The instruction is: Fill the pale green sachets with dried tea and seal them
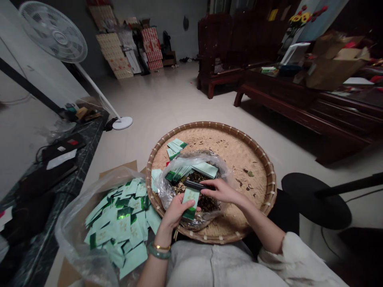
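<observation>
The person sits with a round woven tray (257, 159) close before them, and on it a clear plastic bag (164, 190) gapes open around a heap of dark dried bits (211, 204). Above that heap, the left hand (174, 211) has a narrow grip on a pale green sachet (191, 196), thumb across its front, a jade bangle (159, 252) and a gold one (161, 247) on the wrist. The right hand (220, 191) grips a slim black tool (194, 185) between thumb and fingers, its shaft lying across by the sachet's upper end; I can't make out whether the two touch. More sachets rest in the bag's mouth, a neat stack (206, 170) beside a fanned row (183, 172), and a smaller bunch (176, 146) lies on the tray's far left part. Down by the person's left side, a big plastic bag (70, 231) holds a jumbled pile of green sachets (122, 223). Beyond, a white standing fan (54, 34) leans into my view, and a low dark wood bench (278, 89) carries an opened cardboard box (332, 71).
</observation>
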Action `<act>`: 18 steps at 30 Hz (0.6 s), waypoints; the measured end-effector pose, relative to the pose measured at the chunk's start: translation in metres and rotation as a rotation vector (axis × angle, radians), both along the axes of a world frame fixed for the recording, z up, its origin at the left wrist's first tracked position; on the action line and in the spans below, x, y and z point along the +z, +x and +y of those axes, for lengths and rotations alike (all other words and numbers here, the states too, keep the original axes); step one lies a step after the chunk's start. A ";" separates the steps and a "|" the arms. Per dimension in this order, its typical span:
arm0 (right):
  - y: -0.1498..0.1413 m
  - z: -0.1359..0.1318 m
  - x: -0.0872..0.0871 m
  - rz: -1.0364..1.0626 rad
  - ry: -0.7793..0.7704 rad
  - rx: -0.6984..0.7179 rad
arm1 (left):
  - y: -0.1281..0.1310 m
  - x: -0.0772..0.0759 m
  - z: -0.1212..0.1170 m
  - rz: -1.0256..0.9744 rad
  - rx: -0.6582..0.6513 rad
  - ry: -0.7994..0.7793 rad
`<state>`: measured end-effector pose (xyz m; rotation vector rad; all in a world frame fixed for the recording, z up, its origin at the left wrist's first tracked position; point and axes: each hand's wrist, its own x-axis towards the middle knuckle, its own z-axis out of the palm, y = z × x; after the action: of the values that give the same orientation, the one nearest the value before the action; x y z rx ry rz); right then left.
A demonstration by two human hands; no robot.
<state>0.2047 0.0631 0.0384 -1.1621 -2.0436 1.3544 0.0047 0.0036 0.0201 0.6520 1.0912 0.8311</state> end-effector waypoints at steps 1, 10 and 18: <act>-0.001 0.000 -0.001 0.013 -0.006 -0.003 | 0.000 0.000 0.000 0.003 -0.009 0.006; -0.003 0.002 -0.008 0.042 -0.053 -0.083 | 0.000 0.001 0.002 0.006 0.032 -0.029; -0.003 0.004 -0.013 0.148 -0.433 -0.084 | -0.003 -0.007 0.003 0.013 0.106 -0.008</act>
<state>0.2019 0.0675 0.0257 -1.2579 -1.6250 1.8374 0.0021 0.0068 0.0127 0.5979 1.1481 0.9145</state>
